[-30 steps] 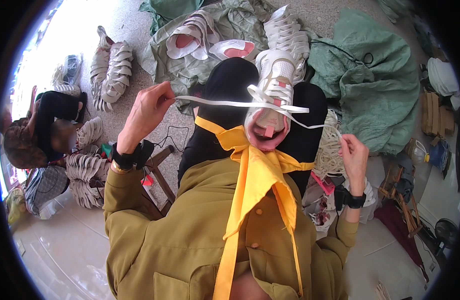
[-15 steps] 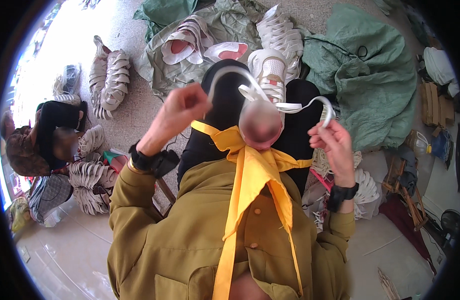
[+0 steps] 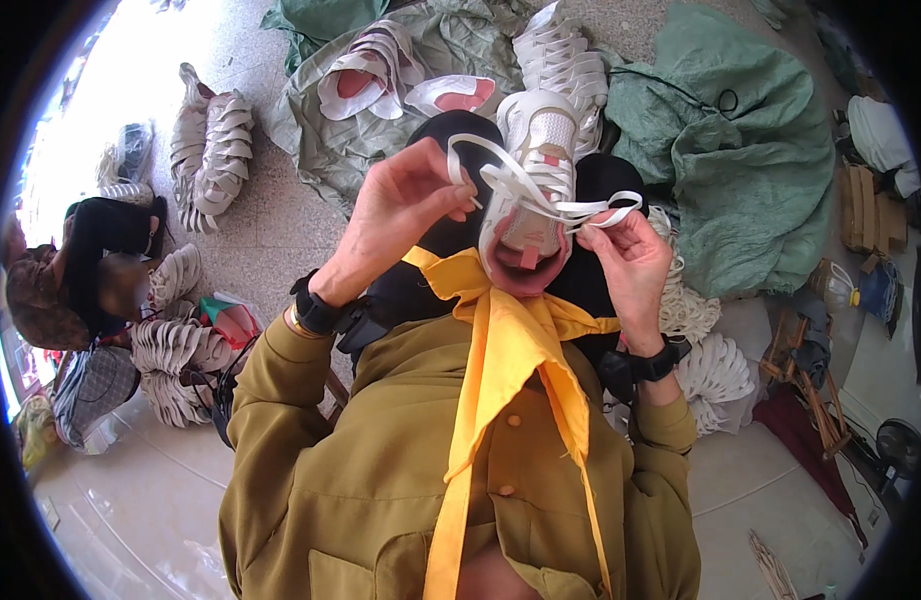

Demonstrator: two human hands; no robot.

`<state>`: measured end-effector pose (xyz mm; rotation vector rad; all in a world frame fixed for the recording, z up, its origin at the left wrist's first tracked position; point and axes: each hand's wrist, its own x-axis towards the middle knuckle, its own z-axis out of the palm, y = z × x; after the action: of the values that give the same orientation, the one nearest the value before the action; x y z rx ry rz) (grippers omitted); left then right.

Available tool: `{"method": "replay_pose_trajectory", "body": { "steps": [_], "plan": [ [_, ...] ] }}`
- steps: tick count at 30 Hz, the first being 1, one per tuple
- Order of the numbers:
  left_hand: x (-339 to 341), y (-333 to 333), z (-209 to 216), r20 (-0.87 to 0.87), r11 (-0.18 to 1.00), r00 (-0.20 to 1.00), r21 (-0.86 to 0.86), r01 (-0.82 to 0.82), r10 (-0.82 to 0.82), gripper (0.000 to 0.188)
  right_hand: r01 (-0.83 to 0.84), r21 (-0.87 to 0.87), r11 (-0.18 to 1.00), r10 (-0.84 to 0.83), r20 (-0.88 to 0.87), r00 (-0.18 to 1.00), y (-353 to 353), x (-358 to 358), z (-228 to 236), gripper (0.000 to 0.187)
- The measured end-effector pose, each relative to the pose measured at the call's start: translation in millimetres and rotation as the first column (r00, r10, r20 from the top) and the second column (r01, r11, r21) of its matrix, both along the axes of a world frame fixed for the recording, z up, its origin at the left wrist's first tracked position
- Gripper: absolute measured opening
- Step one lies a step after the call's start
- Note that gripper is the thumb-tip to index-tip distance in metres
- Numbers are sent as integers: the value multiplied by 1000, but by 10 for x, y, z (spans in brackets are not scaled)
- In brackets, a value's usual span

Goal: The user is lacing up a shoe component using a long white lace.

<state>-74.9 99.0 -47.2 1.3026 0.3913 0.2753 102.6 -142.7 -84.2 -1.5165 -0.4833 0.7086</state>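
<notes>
A white sneaker [image 3: 539, 122] with pink lining rests between my knees, its toe away from me and its opening toward me. White shoelace [image 3: 499, 148] is threaded through its eyelets, and both free ends come out at the top. My left hand [image 3: 406, 208] pinches the left end near its tip, with the lace arching up from the shoe. Close to the shoe's right side, my right hand [image 3: 633, 262] pinches the other end, which bends in a small loop above the fingers. A yellow cloth [image 3: 521, 370] hangs over my front below the shoe.
Stacked white shoe uppers lie ahead [image 3: 556, 60], on the floor at left [image 3: 213, 150] and by my left side [image 3: 176, 345]. Loose uppers [image 3: 366, 75] lie on a grey-green sheet. A green sack [image 3: 726, 170] is at right, above a bundle of white laces [image 3: 686, 305]. Another person [image 3: 56, 290] sits far left.
Both hands have moved in toward the shoe, the right one more, bringing the lace ends closer together. The shoe opening, blurred before, now shows clearly.
</notes>
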Motion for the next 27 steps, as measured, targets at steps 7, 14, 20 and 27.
{"method": "replay_pose_trajectory", "body": {
  "steps": [7, 14, 20, 27],
  "plan": [
    [26, -21, -77, -18, 1000, 1000, -7, 2, -2, 12, 34, -3, 999, -34, -27, 999, 17, -12, -29, 11],
    [13, -110, -196, -48, 999, 999, -44, -3, 1, 13, -15, -174, 985, 94, 453, 886, 86, -121, 151, 11],
    [84, -139, -329, -49, 998, 998, -54, -33, 30, 14, 31, -145, 989, 29, 394, 919, 158, -130, 110, 15],
    [117, -216, -469, -79, 1000, 997, 3, -22, 22, 12, 52, -187, 981, 66, 573, 817, -9, -171, 134, 22]
  ]
}}
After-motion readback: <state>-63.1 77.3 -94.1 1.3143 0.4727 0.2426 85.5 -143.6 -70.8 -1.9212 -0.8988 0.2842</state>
